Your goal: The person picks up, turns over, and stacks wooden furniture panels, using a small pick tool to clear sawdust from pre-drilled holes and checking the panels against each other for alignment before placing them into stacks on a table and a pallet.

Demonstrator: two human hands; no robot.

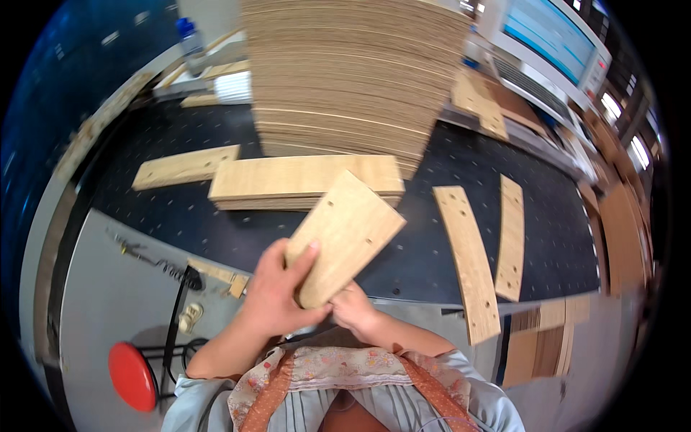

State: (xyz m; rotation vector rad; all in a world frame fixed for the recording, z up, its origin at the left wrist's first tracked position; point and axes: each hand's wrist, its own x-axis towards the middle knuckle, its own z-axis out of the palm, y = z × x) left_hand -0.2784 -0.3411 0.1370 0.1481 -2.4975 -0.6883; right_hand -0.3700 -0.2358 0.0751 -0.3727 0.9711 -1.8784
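wooden board (345,234) in both hands, mid-air

A black perforated desk (180,209) carries a tall stack of wooden boards (345,72), with a low pile of planks (302,180) before it and one plank (183,165) to its left. Two curved drilled strips (469,263) (509,237) lie side by side on the right

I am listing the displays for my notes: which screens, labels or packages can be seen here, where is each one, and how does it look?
Screen: upper right, behind the tall stack of wooden boards; rectangular, pale casing, blue display with lighter lines.
Control panel: on the right side of that casing; narrow, light-coloured, small red spots.
No packages or labels can be made out.
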